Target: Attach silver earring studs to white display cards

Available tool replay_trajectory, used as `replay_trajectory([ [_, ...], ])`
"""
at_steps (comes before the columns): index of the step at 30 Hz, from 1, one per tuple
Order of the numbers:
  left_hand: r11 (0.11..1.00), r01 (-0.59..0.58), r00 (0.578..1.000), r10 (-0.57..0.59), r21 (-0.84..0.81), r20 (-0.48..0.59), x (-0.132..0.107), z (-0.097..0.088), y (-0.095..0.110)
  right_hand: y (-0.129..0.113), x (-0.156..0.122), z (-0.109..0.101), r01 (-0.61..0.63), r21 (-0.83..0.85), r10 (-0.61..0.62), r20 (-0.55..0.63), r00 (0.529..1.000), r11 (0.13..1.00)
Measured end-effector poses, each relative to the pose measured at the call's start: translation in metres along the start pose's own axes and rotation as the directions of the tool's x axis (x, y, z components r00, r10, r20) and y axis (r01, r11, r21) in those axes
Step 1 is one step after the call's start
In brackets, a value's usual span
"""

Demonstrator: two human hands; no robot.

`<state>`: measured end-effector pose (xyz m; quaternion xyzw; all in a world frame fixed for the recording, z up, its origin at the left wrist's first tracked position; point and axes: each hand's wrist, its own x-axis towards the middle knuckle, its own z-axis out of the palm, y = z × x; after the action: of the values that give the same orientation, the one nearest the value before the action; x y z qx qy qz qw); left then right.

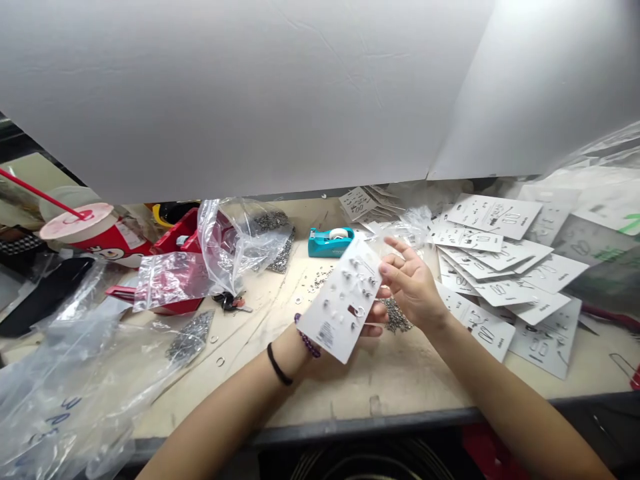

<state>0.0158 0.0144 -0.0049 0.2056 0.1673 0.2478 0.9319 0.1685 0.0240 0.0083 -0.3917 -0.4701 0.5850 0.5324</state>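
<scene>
My left hand (373, 319) is mostly hidden behind a white display card (344, 300) that it holds up over the table; only fingertips show at the card's right edge. The card carries several small metal rings and studs. My right hand (411, 283) is at the card's upper right edge, fingers curled and pinched against it; whatever they pinch is too small to make out. A small heap of metal pieces (397, 317) lies on the table just below both hands.
A spread of white cards (500, 280) covers the right side. A teal tape dispenser (327, 241) stands behind the hands. Clear plastic bags (235, 243), a red tray (177, 243), a red cup with a straw (95, 233) and loose metal bits (193, 337) crowd the left.
</scene>
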Motion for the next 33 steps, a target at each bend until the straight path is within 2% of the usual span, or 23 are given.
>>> replay_trajectory([
  [3,0.990,-0.069,0.981,0.089,0.121,-0.170,-0.004,-0.006,0.005,-0.005,0.002,-0.005,0.028,-0.029,-0.030,-0.079,0.996,0.999],
  [6,0.981,-0.169,0.929,0.190,0.094,-0.318,-0.011,-0.009,0.015,-0.007,0.005,-0.010,0.063,-0.074,-0.074,-0.164,0.984,0.995],
  [8,0.975,-0.192,0.912,0.220,0.113,-0.347,-0.014,-0.009,0.021,-0.008,0.007,-0.013,0.093,-0.094,-0.114,-0.252,0.961,0.991],
  [10,0.945,-0.231,0.885,0.303,0.232,-0.353,-0.016,-0.009,0.024,-0.008,0.008,-0.015,0.098,-0.108,-0.127,-0.314,0.941,0.989],
  [13,0.852,-0.285,0.805,0.461,0.439,-0.372,-0.015,-0.010,0.023,-0.009,0.010,-0.018,0.068,-0.108,-0.098,-0.304,0.948,0.992],
  [16,0.794,-0.325,0.716,0.562,0.514,-0.415,-0.012,-0.014,0.020,-0.010,0.011,-0.020,0.040,-0.080,-0.059,-0.249,0.967,0.996],
  [18,0.725,-0.341,0.655,0.640,0.598,-0.402,-0.010,-0.017,0.018,-0.010,0.011,-0.021,0.020,-0.077,-0.038,-0.228,0.973,0.997],
  [20,0.607,-0.320,0.613,0.718,0.727,-0.329,-0.010,-0.019,0.016,-0.010,0.011,-0.020,-0.005,-0.084,-0.013,-0.205,0.979,0.996],
  [21,0.534,-0.295,0.611,0.743,0.793,-0.274,-0.011,-0.019,0.015,-0.010,0.010,-0.020,-0.018,-0.084,0.002,-0.189,0.982,0.996],
  [23,0.339,-0.222,0.632,0.764,0.914,-0.130,-0.013,-0.018,0.014,-0.008,0.010,-0.019,-0.043,-0.072,0.032,-0.148,0.988,0.997],
  [25,0.092,-0.151,0.667,0.745,0.984,0.033,-0.017,-0.014,0.013,-0.007,0.010,-0.017,-0.071,-0.053,0.065,-0.109,0.992,0.996],
  [27,-0.146,-0.101,0.705,0.688,0.984,0.174,-0.020,-0.011,0.014,-0.005,0.010,-0.016,-0.104,-0.045,0.100,-0.075,0.992,0.994],
  [28,-0.232,-0.082,0.722,0.656,0.969,0.219,-0.021,-0.010,0.015,-0.004,0.011,-0.015,-0.120,-0.045,0.117,-0.062,0.991,0.992],
  [30,-0.337,-0.042,0.746,0.616,0.940,0.254,-0.023,-0.009,0.016,-0.002,0.011,-0.015,-0.148,-0.050,0.146,-0.041,0.988,0.988],
  [33,-0.404,0.047,0.738,0.630,0.914,0.241,-0.023,-0.011,0.016,-0.001,0.011,-0.015,-0.176,-0.064,0.175,-0.017,0.984,0.982],
])
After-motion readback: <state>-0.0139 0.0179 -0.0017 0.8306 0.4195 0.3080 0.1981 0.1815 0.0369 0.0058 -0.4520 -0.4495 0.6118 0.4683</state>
